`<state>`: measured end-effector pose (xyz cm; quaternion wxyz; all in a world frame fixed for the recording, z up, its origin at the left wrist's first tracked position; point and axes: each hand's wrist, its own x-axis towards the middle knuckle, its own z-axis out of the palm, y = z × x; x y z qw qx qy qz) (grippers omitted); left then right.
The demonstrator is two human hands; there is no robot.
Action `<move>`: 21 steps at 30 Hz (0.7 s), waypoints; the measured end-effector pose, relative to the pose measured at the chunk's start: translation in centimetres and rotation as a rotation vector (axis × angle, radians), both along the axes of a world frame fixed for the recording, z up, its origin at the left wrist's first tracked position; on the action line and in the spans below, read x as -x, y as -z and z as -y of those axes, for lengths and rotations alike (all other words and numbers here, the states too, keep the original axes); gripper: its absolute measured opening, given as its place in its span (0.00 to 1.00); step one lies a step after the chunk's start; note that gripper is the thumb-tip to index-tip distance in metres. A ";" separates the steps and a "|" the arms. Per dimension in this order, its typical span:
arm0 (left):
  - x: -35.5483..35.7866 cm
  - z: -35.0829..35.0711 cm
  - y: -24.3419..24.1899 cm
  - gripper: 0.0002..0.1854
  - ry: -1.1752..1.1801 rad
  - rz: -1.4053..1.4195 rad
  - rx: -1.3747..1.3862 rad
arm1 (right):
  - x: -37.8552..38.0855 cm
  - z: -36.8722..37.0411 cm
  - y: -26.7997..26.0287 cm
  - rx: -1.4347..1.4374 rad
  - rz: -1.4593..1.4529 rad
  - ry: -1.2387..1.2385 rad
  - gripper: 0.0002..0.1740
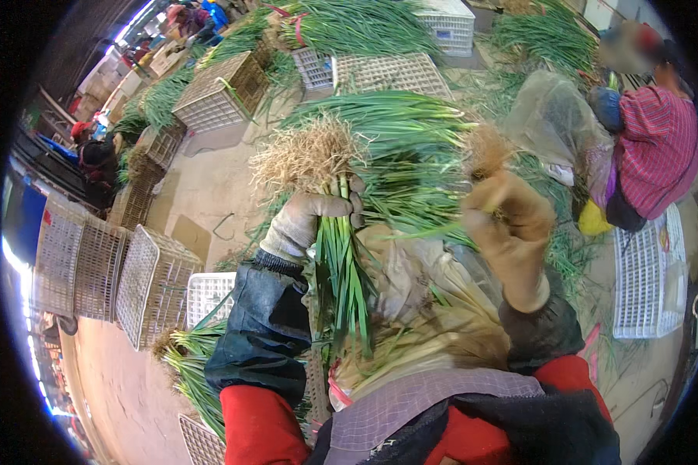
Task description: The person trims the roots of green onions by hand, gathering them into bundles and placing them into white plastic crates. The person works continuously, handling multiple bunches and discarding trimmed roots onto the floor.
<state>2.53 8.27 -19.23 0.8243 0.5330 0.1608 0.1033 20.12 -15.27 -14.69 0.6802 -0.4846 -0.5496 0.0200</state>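
Observation:
My left hand (320,215), in a pale work glove, grips a bunch of green onions (344,273) upside down. Its tangled tan roots (308,152) stick up above the fist, and the green leaves hang toward my lap. On the right, my right hand (509,224), in a brownish glove, is blurred by motion, its fingers curled around a thin yellow-green stalk (433,231) that trails left. Just beyond both hands lies a pile of green onions (395,122), with its roots (487,150) to the right. A dirty plastic sheet (442,314) covers my lap.
Plastic crates stand at left (157,285), beyond the pile (390,72) and at right (648,279). More green onions (200,360) lie by my left elbow. A person in a striped red top (657,145) sits at right. Leaf scraps (570,250) litter the floor.

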 end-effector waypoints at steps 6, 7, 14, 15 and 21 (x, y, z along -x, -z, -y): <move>1.2 0.6 -1.3 0.26 -0.033 0.170 0.117 | 3.5 -0.2 -2.8 0.353 -0.554 -0.336 0.08; 0.9 0.6 -1.7 0.26 0.014 0.179 0.099 | 4.2 -1.5 -1.5 0.400 -0.429 -0.366 0.09; 0.9 0.0 0.7 0.30 0.011 0.150 -0.100 | 6.7 -6.8 1.9 0.447 0.176 0.045 0.10; 1.5 -0.3 0.9 0.28 0.014 0.056 -0.215 | 6.6 -6.9 1.8 0.482 0.182 0.051 0.10; 2.0 -8.5 11.1 0.19 0.057 -0.146 -1.222 | 7.3 -8.0 1.4 0.647 0.143 0.058 0.18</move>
